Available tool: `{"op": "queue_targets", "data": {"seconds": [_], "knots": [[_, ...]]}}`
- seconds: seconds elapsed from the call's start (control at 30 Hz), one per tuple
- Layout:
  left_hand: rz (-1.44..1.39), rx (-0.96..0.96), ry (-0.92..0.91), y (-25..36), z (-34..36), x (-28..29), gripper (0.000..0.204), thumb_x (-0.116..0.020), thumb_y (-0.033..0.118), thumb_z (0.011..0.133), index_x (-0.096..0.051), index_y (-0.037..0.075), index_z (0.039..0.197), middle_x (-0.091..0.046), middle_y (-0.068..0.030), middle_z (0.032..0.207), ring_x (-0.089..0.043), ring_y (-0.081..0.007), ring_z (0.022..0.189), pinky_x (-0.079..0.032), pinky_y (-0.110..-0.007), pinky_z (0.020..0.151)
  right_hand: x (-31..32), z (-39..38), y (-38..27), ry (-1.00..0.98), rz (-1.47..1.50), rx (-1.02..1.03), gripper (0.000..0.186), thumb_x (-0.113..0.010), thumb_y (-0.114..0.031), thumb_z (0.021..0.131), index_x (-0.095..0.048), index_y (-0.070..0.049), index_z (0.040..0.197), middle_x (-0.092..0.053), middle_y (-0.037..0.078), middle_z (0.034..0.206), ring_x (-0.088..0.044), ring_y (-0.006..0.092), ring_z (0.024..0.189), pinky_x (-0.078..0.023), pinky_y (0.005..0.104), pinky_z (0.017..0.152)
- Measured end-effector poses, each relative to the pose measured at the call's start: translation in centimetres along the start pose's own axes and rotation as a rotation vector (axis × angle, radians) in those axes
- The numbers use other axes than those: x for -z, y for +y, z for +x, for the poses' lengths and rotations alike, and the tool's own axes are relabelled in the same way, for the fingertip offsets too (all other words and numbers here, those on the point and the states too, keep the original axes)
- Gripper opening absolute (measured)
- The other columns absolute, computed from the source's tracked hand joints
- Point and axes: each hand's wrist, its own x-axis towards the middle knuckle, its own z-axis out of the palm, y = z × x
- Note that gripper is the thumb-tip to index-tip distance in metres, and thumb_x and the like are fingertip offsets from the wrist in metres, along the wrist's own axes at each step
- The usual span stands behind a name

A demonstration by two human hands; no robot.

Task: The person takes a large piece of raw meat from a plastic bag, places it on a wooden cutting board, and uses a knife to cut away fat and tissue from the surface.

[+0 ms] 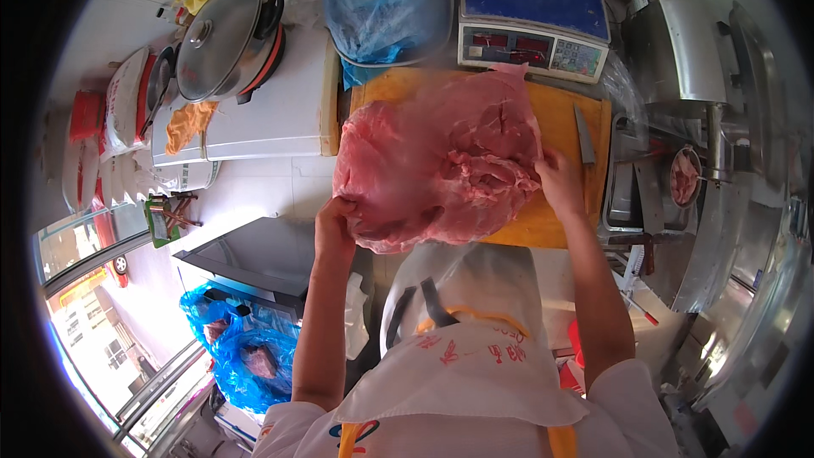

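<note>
A large slab of raw meat lies spread over the wooden cutting board, its near left edge reaching past the board. My left hand pinches the meat's lower left edge. On the opposite side, my right hand grips its right edge, thumb and fingertips partly hidden by the flesh. Ragged cut tissue shows on the slab's right half, near my right hand. Beyond that hand a knife rests on the right part of the board.
A digital scale and a blue-bagged container stand behind the board. A lidded electric pan sits on the white counter at left. A metal tray and a meat grinder are at right. Blue bags with meat lie lower left.
</note>
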Motion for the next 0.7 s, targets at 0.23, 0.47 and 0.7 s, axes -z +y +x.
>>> {"op": "queue_targets", "data": {"seconds": [0.23,0.47,0.7], "knots": [[0.316,-0.116,0.127,-1.6,0.4,2.5,0.017,-0.06,0.019,0.088,-0.068,0.008,0.099,-0.066,-0.0022,0.089,-0.064,-0.0173,0.085,-0.052,-0.033,0.079,-0.4,-5.3,0.3,0.278,-0.647,0.653,0.057,-0.07,-0.007,0.093,-0.053,0.0,0.148,-0.065,0.024,0.134,-0.06,0.0485,0.122,-0.048,0.0555,0.102],[0.17,0.106,-0.065,0.4,-1.7,-1.6,0.041,-0.058,0.023,0.091,-0.064,0.004,0.126,-0.073,-0.0131,0.119,-0.07,-0.0283,0.113,-0.059,-0.044,0.094,-2.0,-8.6,0.0,0.162,-0.057,0.496,0.077,-0.084,-0.019,0.093,-0.044,0.0,0.156,-0.054,0.027,0.15,-0.055,0.0472,0.135,-0.044,0.052,0.116],[-0.029,0.068,-0.149,-0.9,-3.2,-4.8,0.049,-0.06,0.018,0.089,-0.059,0.002,0.136,-0.07,-0.0171,0.125,-0.069,-0.0334,0.118,-0.058,-0.05,0.103,-2.8,-3.8,-2.7,0.158,-0.11,0.712,0.075,-0.087,-0.01,0.084,-0.051,0.003,0.148,-0.052,0.027,0.154,-0.055,0.0463,0.138,-0.047,0.0457,0.115]]}}
